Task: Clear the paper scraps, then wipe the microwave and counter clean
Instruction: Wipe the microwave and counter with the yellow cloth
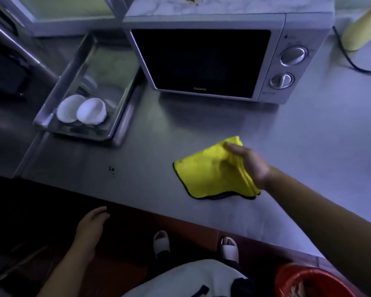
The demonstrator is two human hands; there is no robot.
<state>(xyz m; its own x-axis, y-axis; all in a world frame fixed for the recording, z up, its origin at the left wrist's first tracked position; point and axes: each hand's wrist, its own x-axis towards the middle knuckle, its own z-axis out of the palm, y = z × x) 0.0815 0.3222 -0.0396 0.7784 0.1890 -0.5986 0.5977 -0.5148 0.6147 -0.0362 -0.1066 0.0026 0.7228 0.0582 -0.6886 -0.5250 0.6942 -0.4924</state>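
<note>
The right hand (250, 166) grips a folded yellow cloth (212, 174) on bare steel counter (308, 146) midway between the microwave (204, 61) and the near edge, its long axis running diagonally toward the microwave, while the left hand (92, 221) hangs relaxed, empty, below that edge.

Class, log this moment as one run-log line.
phase: wiping counter | right hand: grips yellow cloth | left hand: idle, below counter edge | microwave: shut

Bare counter (308, 146) ahead; microwave (212, 61) and tray (51, 116) block behind.
</note>
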